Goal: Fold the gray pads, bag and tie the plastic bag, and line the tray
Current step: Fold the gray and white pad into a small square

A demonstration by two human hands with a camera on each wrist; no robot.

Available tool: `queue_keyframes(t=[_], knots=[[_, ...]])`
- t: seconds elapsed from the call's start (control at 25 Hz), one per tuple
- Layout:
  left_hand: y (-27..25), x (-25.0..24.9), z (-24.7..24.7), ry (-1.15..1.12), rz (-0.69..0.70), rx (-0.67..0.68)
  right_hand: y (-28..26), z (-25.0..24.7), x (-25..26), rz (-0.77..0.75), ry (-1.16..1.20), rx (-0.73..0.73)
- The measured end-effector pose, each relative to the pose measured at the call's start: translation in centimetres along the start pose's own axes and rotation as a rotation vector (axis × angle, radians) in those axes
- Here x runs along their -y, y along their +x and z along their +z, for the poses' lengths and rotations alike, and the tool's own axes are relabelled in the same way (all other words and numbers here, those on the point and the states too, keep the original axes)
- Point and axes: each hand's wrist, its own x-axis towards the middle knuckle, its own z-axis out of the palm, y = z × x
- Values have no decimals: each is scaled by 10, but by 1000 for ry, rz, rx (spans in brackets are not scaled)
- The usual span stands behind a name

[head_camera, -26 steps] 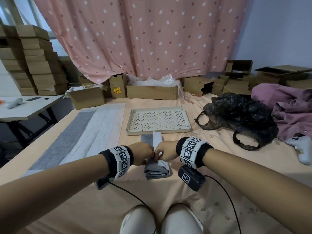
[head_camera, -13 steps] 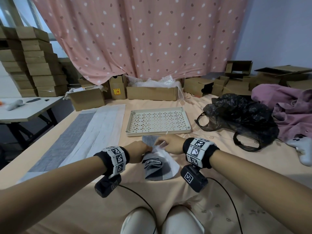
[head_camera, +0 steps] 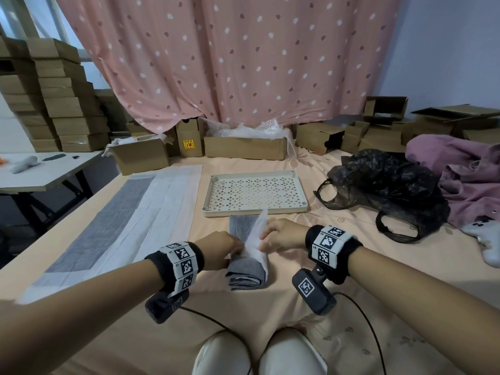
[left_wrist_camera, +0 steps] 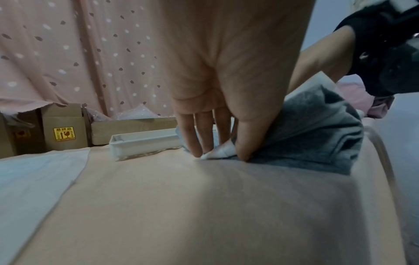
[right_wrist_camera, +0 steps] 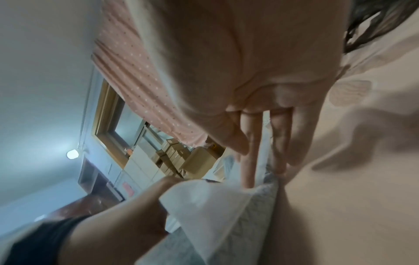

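A gray pad (head_camera: 244, 272), folded into a thick bundle with a white flap, lies on the peach sheet in front of the tray (head_camera: 257, 211). My left hand (head_camera: 238, 246) pinches a white corner of the pad (left_wrist_camera: 317, 132) between thumb and fingertips (left_wrist_camera: 196, 143) against the sheet. My right hand (head_camera: 263, 236) holds the white flap upright. In the right wrist view the pad (right_wrist_camera: 215, 211) edge runs between index and middle fingers (right_wrist_camera: 248, 161). A second pad (head_camera: 116, 226) lies flat at the left. The black plastic bag (head_camera: 387, 188) sits crumpled at the right.
Cardboard boxes (head_camera: 243, 147) line the back under a pink dotted curtain. A purple garment (head_camera: 465, 180) and a white game controller (head_camera: 484, 236) lie at the far right. A white side table (head_camera: 46, 171) stands left of the bed. My knees (head_camera: 259, 353) are at the near edge.
The white flap, spread flat to the right half a second ago, now stands up over the bundle. Both hands have shifted slightly away from me along the pad.
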Motion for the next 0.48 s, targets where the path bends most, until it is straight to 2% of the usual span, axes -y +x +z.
queue_keyframes(t=[0.12,0.24,0.32,0.48], knots=[[-2,2,2,-21,-6,3,-2,6,-3,-134,-180,68],[1,4,3,-38,-22,-1,-8,8,-9,-252,-403,46],[2,2,1,-50,-4,-23,-9,8,-14,-288,-406,70],[2,-7,1,68,98,-39,-9,6,-20,-307,-439,99]])
